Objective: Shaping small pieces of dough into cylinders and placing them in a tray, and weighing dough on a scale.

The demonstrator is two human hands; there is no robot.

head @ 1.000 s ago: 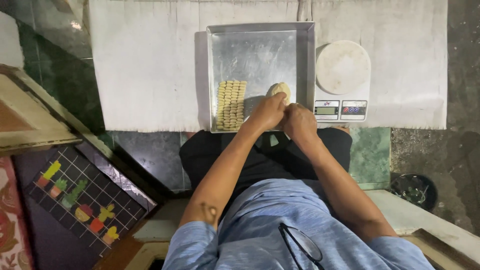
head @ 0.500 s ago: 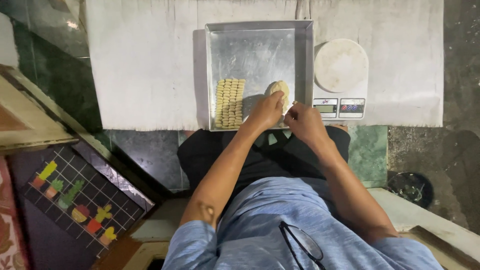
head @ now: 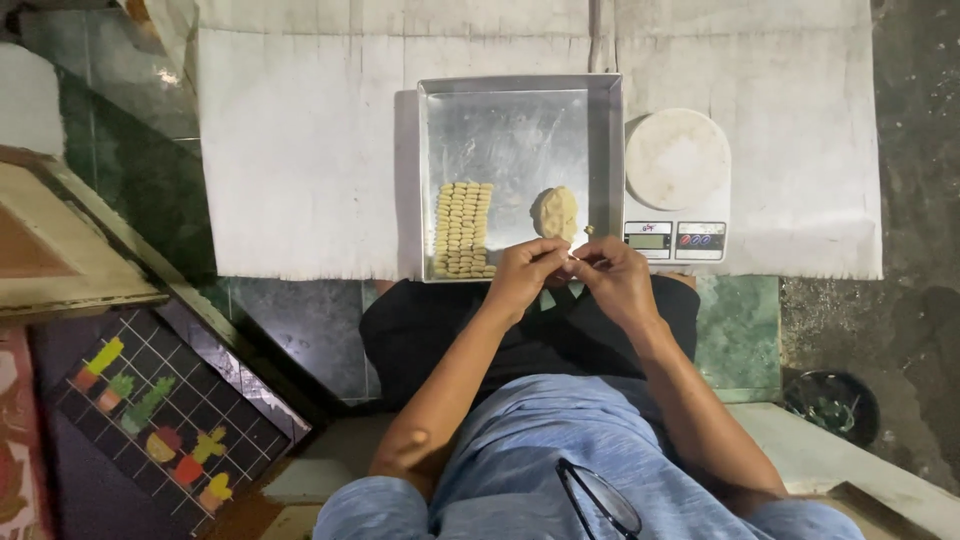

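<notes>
**Hands meet at the tray's near edge**

Left hand (head: 525, 272) and right hand (head: 612, 277) pinch a small dough bit (head: 572, 259) together, below centre frame, over the metal tray's (head: 520, 85) lower rim. Rows of shaped pieces (head: 463, 229) fill its lower left; the upper half lies open. Half a second ago, both hands reached the dough lump (head: 556, 212); now they sit clear of it.

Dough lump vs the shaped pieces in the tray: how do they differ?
The dough lump is one rounded, uneven mass; the shaped pieces are many small, flat, uniform ovals. The lump sits alone on the right of the metal tray; the pieces lie in neat tight columns on the left, near the front wall. The lump is far bigger than any single piece. Both are the same pale yellow and rest on the tray floor.
</notes>
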